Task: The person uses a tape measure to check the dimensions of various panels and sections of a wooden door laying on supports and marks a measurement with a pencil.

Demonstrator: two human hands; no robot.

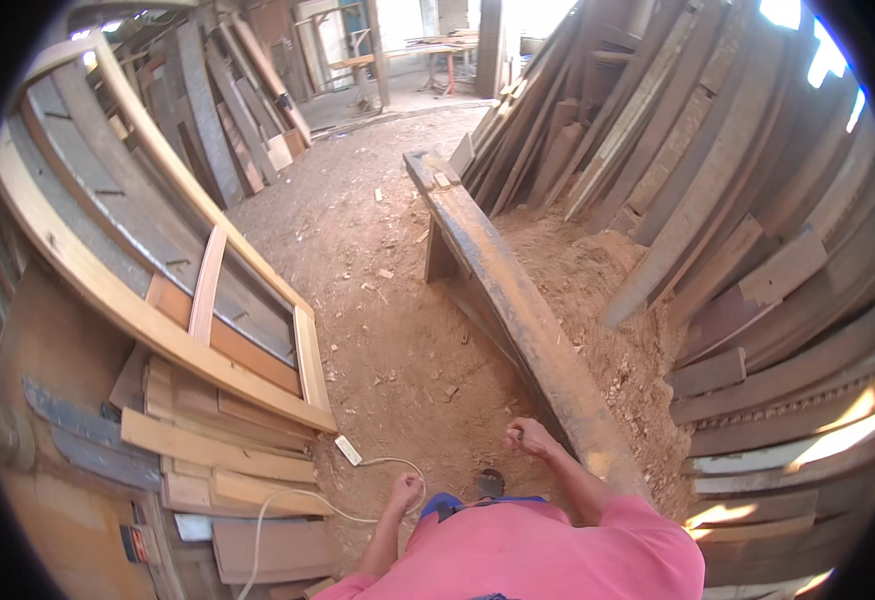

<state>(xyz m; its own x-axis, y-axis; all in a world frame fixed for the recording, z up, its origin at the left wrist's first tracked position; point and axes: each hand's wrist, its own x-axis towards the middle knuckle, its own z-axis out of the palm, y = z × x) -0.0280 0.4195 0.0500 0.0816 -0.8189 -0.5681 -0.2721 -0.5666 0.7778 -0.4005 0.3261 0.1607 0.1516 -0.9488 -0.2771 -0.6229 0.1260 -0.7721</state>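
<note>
My left hand (407,489) hangs low beside my body with its fingers curled in, and nothing shows in it. Around it on the floor loops a pale cable (287,491), which runs to a white power socket block (348,450). My right hand (529,438) is raised a little in front of me, its fingers also curled and no object visible in them. Close to its right is a long narrow wooden bench (517,290), whose worn top stretches away from me. The hand appears apart from the bench.
To the left leans a pale wooden frame (147,335), with stacked boards (217,450) below it. Old planks (717,140) lean thickly along the right side. Wood scraps and sawdust cover the dirt floor (387,340). Far ahead stands a work table (437,48).
</note>
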